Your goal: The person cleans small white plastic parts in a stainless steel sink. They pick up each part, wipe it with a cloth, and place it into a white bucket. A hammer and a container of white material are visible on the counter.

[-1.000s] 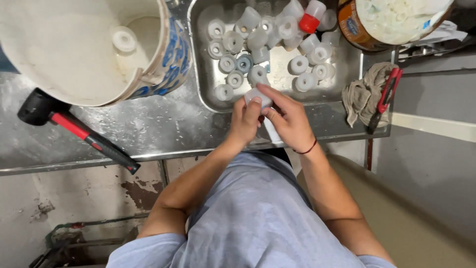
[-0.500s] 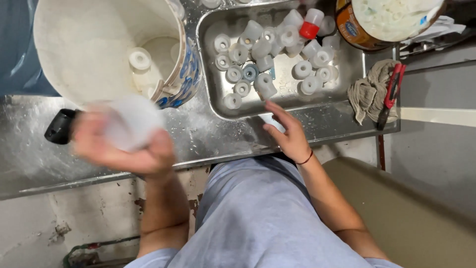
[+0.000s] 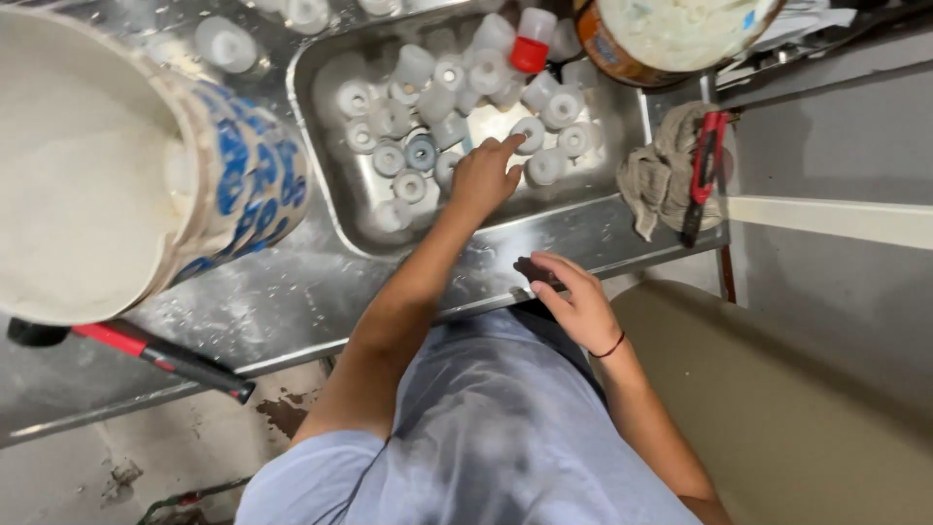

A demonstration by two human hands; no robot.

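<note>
Small white bottles (image 3: 466, 92) fill steel tray (image 3: 593, 194); left hand (image 3: 483, 178) reaches in, fingers spread, holding nothing; right hand (image 3: 578, 303) pinches dark piece (image 3: 534, 271) at table (image 3: 292, 301) edge.

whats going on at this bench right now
A person stands at a metal bench sorting small white spools. The left hand reaches into a steel tray full of the spools, fingertips close to one of them. The right hand rests at the bench edge on a small dark object. A large white bucket stands to the left, and a rag and red-handled tool lie to the right.
</note>
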